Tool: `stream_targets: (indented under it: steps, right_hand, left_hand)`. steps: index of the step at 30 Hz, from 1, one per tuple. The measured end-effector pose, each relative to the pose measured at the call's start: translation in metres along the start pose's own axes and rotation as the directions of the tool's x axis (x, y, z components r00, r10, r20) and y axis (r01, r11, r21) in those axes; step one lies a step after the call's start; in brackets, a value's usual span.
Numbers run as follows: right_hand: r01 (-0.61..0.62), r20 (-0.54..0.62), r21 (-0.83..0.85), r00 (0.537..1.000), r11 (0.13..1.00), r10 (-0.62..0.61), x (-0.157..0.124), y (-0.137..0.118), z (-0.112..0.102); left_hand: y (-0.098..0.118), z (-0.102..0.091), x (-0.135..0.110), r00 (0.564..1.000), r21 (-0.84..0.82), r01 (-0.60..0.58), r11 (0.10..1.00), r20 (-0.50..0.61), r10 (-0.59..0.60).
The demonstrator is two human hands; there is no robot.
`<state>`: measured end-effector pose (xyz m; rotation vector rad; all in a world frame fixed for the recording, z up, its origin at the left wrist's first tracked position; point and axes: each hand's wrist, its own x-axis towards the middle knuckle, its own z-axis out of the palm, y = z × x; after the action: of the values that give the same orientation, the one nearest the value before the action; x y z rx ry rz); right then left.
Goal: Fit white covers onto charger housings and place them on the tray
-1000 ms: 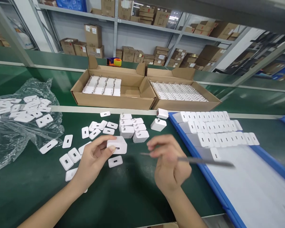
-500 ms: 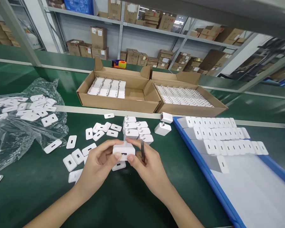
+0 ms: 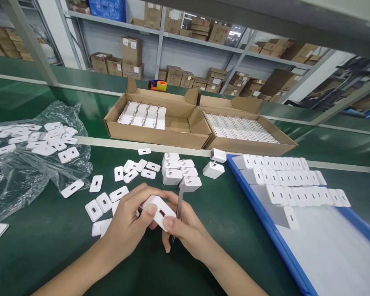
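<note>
My left hand [image 3: 128, 224] and my right hand [image 3: 185, 230] are both closed round one white charger block [image 3: 159, 210], held just above the green table with its slotted face toward me. My right hand also keeps a thin grey metal tool [image 3: 179, 205] between its fingers, pointing up. Loose white slotted cover plates [image 3: 120, 193] lie scattered left of my hands. A small group of white charger blocks [image 3: 177, 172] stands just beyond them.
A blue tray [image 3: 265, 230] at right holds rows of white chargers [image 3: 283, 181]. Two open cardboard boxes [image 3: 185, 137] of chargers sit at the back. A clear plastic bag [image 3: 27, 164] of cover plates lies at left. Shelves with cartons stand behind.
My right hand came in from the right with the tool and closed on the charger that my left hand held. Both hands then tilted the block and lowered it slightly.
</note>
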<state>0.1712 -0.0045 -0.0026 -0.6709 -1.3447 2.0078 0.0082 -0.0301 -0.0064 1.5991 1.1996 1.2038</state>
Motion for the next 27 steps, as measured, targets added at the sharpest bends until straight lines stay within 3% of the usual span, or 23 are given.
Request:
stream_targets:
  steps: [2,4,5,7,8,10,13,17,19,23,27]
  right_hand:
    - [-0.019,-0.054,0.127,0.998,0.992,0.026,0.002,0.002,0.002]
    - [-0.030,-0.119,0.216,0.991,0.976,0.057,0.001,0.003,0.005]
    - [-0.040,-0.139,0.240,0.987,0.970,0.075,0.000,0.003,0.006]
    - [-0.065,-0.171,0.258,0.979,0.964,0.112,-0.002,0.001,0.010]
    - [-0.078,-0.179,0.259,0.976,0.963,0.127,-0.003,0.000,0.012]
    - [-0.097,-0.162,0.240,0.977,0.966,0.138,-0.006,-0.001,0.015]
    - [-0.111,-0.109,0.164,0.986,0.980,0.129,-0.009,-0.004,0.020]
    - [-0.041,-0.120,0.001,0.992,0.999,0.040,-0.015,-0.009,0.018]
    - [0.059,-0.175,-0.066,0.982,0.996,-0.070,-0.018,-0.015,0.012]
    - [0.330,-0.255,-0.216,0.889,0.919,-0.380,-0.019,-0.035,-0.005]
    - [0.418,-0.280,-0.446,0.775,0.792,-0.567,-0.023,-0.051,-0.008]
  left_hand:
    - [-0.001,0.004,-0.001,0.998,0.140,0.010,0.990,-0.063,-0.001]
    - [-0.002,0.009,-0.003,0.982,0.322,-0.097,0.942,-0.123,0.143]
    - [-0.003,0.012,-0.003,0.955,0.405,-0.197,0.893,-0.125,0.267]
    - [-0.005,0.016,-0.002,0.862,0.516,-0.400,0.758,-0.069,0.502]
    - [-0.006,0.018,-0.001,0.819,0.550,-0.464,0.695,-0.033,0.573]
    - [-0.009,0.019,0.001,0.781,0.593,-0.510,0.623,0.015,0.625]
    - [-0.011,0.016,0.003,0.791,0.542,-0.523,0.658,0.022,0.611]
    - [-0.008,0.009,0.002,0.847,0.198,-0.508,0.838,-0.060,0.528]
    - [-0.004,0.007,0.000,0.883,0.039,-0.454,0.890,-0.114,0.456]
    - [0.005,0.010,-0.004,0.899,-0.095,-0.425,0.900,-0.155,0.409]
    - [0.011,0.015,-0.005,0.879,-0.127,-0.452,0.883,-0.232,0.417]
